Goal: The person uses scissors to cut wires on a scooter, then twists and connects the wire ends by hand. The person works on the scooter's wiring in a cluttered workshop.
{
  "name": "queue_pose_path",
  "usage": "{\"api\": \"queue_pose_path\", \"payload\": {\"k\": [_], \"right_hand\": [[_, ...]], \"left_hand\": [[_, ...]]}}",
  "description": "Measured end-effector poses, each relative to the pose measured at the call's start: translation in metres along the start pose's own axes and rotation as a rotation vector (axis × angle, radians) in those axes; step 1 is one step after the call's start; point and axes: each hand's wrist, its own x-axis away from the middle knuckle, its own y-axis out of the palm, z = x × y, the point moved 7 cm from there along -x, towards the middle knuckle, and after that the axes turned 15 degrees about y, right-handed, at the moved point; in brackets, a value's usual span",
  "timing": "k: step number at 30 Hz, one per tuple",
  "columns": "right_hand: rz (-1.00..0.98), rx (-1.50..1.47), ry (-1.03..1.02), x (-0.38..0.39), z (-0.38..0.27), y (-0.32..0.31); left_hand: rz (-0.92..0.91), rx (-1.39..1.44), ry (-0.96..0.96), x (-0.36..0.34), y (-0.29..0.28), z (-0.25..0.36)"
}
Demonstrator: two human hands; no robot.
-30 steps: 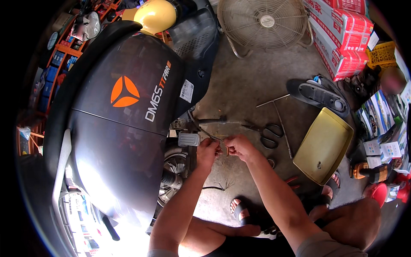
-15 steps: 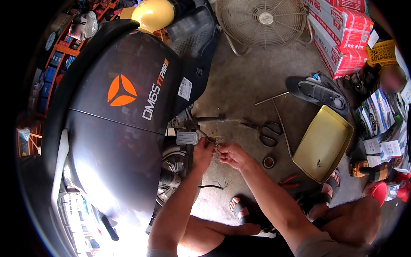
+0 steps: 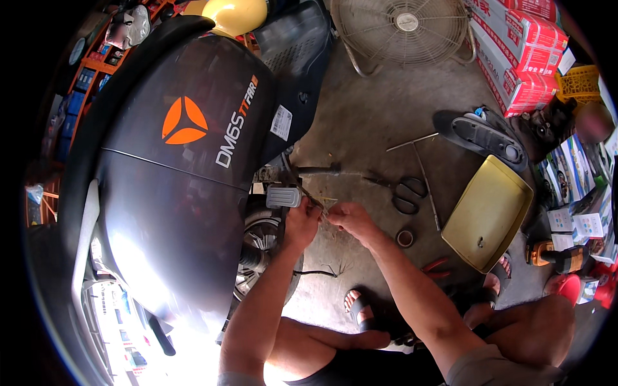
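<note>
passage over floor between scooter and T-handled wrench, fan beyond, scissors obstructing nearer

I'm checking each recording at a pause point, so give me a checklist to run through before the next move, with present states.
1. Left hand pinching the dark cable beside the grey footrest: ok.
2. Right hand gripping the wire ends: cannot tell; its fingertips are close, but the strands are too fine to see.
3. Lower cable with its strands gathered: not ok; they splay out near the wheel.
4. Scissors clear of both hands: ok, on the floor.
5. Small part inside the yellow tray: ok.
</note>
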Motion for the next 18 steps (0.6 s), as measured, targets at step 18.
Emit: {"api": "queue_pose_path", "payload": {"k": [18], "right_hand": [[0.147,0.383,-0.169,0.006,-0.025,0.006]], "left_hand": [[-0.067,-0.126,0.050,-0.004,-0.003,-0.001]]}}
